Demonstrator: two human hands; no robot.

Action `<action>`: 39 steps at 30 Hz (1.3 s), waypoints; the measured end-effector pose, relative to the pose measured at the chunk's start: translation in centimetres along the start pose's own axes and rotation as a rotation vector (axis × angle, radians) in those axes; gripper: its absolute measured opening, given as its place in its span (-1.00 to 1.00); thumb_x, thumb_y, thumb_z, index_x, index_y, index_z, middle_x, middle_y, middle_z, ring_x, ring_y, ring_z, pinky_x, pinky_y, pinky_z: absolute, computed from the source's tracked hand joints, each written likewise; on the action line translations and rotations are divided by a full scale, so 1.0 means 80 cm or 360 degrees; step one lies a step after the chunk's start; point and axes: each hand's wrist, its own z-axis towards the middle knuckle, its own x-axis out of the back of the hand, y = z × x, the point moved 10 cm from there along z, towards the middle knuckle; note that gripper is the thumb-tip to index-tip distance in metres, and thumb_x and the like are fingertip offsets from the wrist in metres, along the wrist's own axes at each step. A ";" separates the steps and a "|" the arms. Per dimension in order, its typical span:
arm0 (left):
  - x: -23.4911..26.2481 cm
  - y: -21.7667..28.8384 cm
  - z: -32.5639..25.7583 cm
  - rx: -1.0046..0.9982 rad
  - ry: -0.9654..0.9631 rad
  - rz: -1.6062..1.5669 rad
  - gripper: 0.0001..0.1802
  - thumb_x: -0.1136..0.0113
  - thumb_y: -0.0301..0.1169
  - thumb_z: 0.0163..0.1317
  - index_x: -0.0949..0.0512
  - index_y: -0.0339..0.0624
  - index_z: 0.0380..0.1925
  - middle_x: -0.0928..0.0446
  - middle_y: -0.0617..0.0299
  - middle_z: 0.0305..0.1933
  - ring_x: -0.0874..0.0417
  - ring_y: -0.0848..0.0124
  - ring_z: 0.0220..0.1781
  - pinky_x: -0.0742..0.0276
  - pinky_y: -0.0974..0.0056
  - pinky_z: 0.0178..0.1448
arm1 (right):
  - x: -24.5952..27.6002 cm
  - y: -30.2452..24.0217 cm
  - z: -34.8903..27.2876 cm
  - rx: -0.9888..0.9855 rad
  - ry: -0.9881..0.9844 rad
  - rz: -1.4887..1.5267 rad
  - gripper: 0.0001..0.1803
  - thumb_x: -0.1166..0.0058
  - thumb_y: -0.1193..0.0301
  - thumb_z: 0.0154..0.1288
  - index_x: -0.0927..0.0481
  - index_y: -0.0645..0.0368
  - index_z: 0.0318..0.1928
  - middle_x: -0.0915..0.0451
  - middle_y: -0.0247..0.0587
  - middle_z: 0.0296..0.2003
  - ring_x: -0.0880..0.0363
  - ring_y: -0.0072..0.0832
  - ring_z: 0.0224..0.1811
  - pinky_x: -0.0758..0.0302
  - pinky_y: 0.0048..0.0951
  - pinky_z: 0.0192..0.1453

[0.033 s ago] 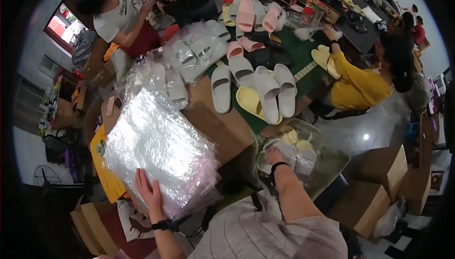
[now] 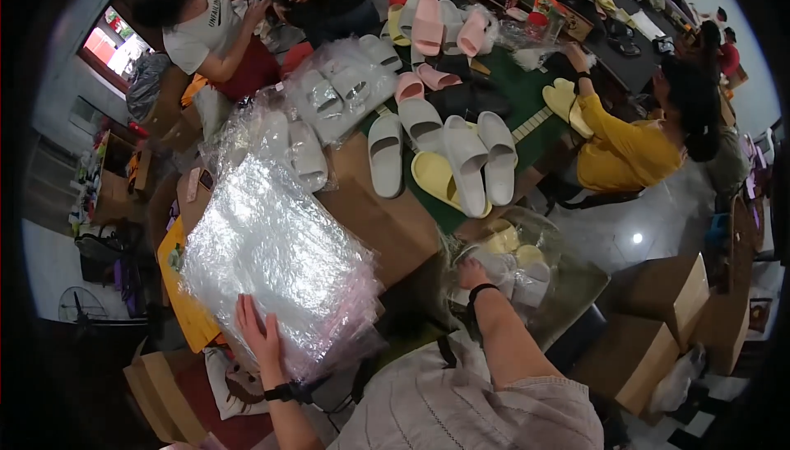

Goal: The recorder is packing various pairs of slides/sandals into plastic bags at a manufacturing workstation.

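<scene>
Near the lower left corner of the brown cardboard surface (image 2: pixel 387 220) in front of me, my left hand (image 2: pixel 259 336) lies flat and open, fingers spread, on a thick stack of clear plastic bags (image 2: pixel 276 261). That stack overhangs the near edge and sits just beside an orange-yellow board (image 2: pixel 183 302) at its left. I judge the stack light but floppy and very slippery: the sheets will slide over one another, so pressing down from above only steadies it. A better hold would pinch the whole thickness at the near edge, thumb under and fingers over, or peel a single sheet at a corner.

Off the right edge of the cardboard, lower down, my right hand (image 2: pixel 473 273) reaches into a large clear bag (image 2: pixel 527 269) of pale yellow and white slippers (image 2: pixel 514 257). Its fingers curl onto a white one, but I cannot tell whether they actually grip it, since the film hides the fingertips. Those slippers look like soft foam, light, springy and not fragile; the strap over the toe is the natural place to hook a finger, or the sole can be pinched at its side.

Farther up the table, loose white slippers (image 2: pixel 465 158) lie in a row by one yellow slipper (image 2: pixel 434 177), with pink ones (image 2: pixel 428 26) beyond. A person in a yellow top (image 2: pixel 625 154) sits at the right edge, another in a white shirt (image 2: pixel 202 34) at the far left corner.
</scene>
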 end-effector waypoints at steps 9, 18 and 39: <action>0.022 0.006 -0.011 0.0078 0.0033 0.0084 -0.31 -0.22 -0.33 0.27 -0.33 -0.22 0.41 -0.24 -0.05 0.53 -0.19 -0.02 0.54 -0.02 -0.05 0.58 | 0.103 0.032 -0.069 -0.0321 0.1223 0.1622 -0.73 -0.06 0.42 0.31 -0.63 0.27 -0.05 -0.59 0.11 -0.07 -0.59 -0.01 -0.07 -0.53 -0.15 0.06; 0.018 0.011 -0.003 0.0018 0.0061 0.0077 -0.29 -0.25 -0.29 0.22 -0.36 -0.24 0.39 -0.25 -0.07 0.52 -0.17 -0.04 0.55 0.01 -0.08 0.60 | 0.399 0.115 -0.032 -0.0117 0.1872 0.1313 -0.52 -0.25 0.27 0.23 -0.56 0.25 0.11 -0.57 0.00 0.02 -0.53 -0.01 0.06 -0.46 -0.05 0.16; 0.045 0.009 -0.019 0.0069 0.0275 0.0016 -0.25 -0.31 0.00 0.19 -0.47 -0.29 0.25 -0.34 -0.20 0.42 -0.25 -0.13 0.48 -0.09 -0.14 0.53 | 0.463 -0.026 -0.202 0.0750 0.2014 0.1990 -0.85 -0.06 0.42 0.49 -0.50 0.27 -0.21 -0.44 -0.40 -0.37 -0.37 -0.61 -0.30 -0.38 -0.49 -0.17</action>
